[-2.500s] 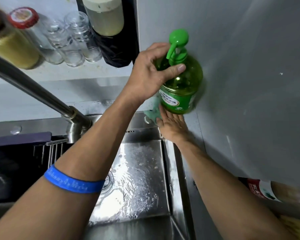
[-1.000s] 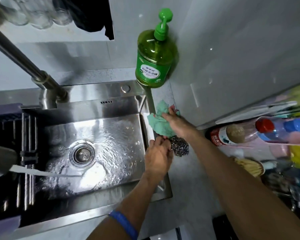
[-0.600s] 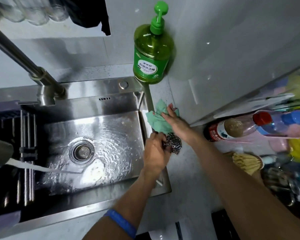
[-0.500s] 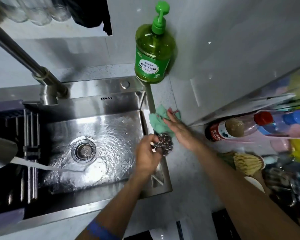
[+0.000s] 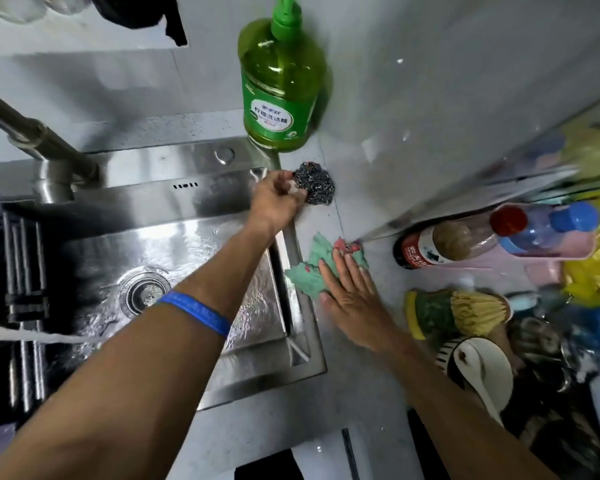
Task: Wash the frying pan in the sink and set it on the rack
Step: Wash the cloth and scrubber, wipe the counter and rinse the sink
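Steel wool, a dark scourer (image 5: 315,183), sits on the grey bench (image 5: 329,403) just below the green soap bottle (image 5: 280,95), pinched at its near edge by the left hand (image 5: 277,202); the right hand (image 5: 355,299) lies flat, fingers spread, on a green cloth (image 5: 307,271) beside the wet sink (image 5: 187,237). No frying pan can be made out; a thin stream of water crosses the sink's left side.
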